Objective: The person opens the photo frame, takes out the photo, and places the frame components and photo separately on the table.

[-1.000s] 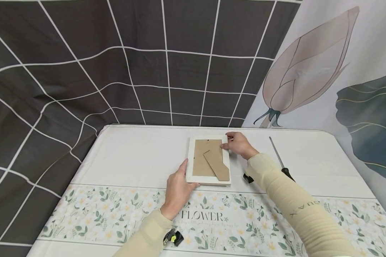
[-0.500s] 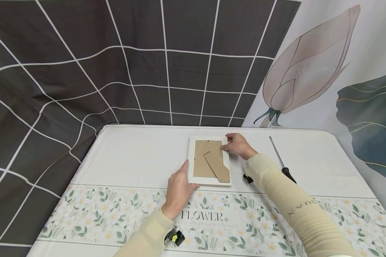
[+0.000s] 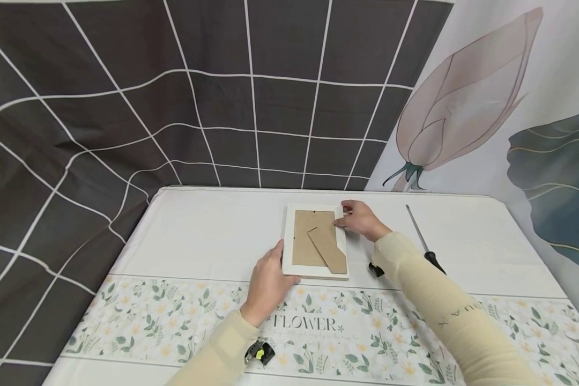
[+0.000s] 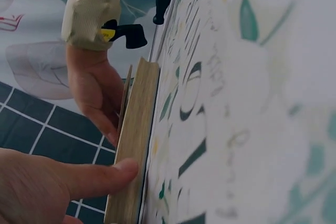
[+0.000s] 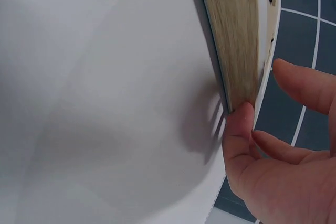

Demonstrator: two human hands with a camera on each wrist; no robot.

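A picture frame [image 3: 299, 257] lies back side up on the table, showing its white border, brown backing board and angled easel stand [image 3: 329, 252]. My left hand [image 3: 268, 281] holds the near left corner; in the left wrist view its thumb presses the bare wooden edge [image 4: 139, 108]. At the far right corner, my right hand [image 3: 362, 219] grips the frame. In the right wrist view, one fingertip of the right hand [image 5: 283, 166] touches the end of the wooden side [image 5: 231, 30], and the thumb stands over the back. The frame's front is hidden.
To the right of the frame lies a screwdriver [image 3: 427, 249] with a black handle, near the right forearm. A white cloth with a floral band [image 3: 173, 321] covers the table. Dark grid-patterned fabric [image 3: 222, 96] hangs behind, and a flower-printed curtain [image 3: 468, 96] at right.
Both hands stay at the same corners of the frame. The frame hardly shifts; its near edge seems to settle slightly, and the whole view moves a little.
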